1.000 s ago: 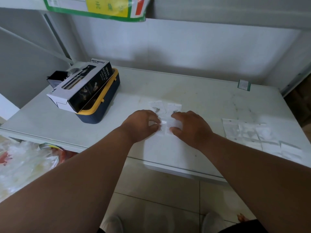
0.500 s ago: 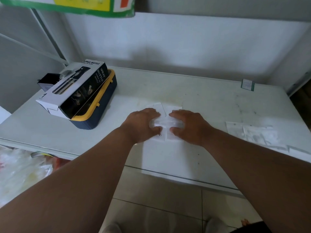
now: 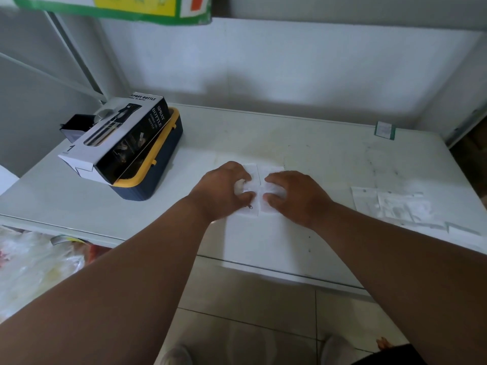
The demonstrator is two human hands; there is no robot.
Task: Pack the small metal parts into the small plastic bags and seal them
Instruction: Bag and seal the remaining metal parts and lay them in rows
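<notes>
Several small clear plastic bags (image 3: 259,177) lie side by side in the middle of the white table (image 3: 329,159). My left hand (image 3: 221,193) rests on the left bags, its thumb and curled fingers pinching one of them. My right hand (image 3: 297,197) curls over the right bags and pinches one between thumb and fingers. A small metal part (image 3: 249,206) shows inside a bag just below my left thumb. Both hands hide most of the bags.
A spray bottle box (image 3: 116,138) lies on a navy container with a yellow rim (image 3: 155,180) at the left. More flat plastic bags (image 3: 395,209) lie at the right. A green-edged label (image 3: 384,130) sits at the back right. Crumpled plastic (image 3: 34,264) lies below the table's left front edge.
Both hands have slid a little forward over the bags and cover more of them. The metal parts seen beyond the fingers earlier are now hidden.
</notes>
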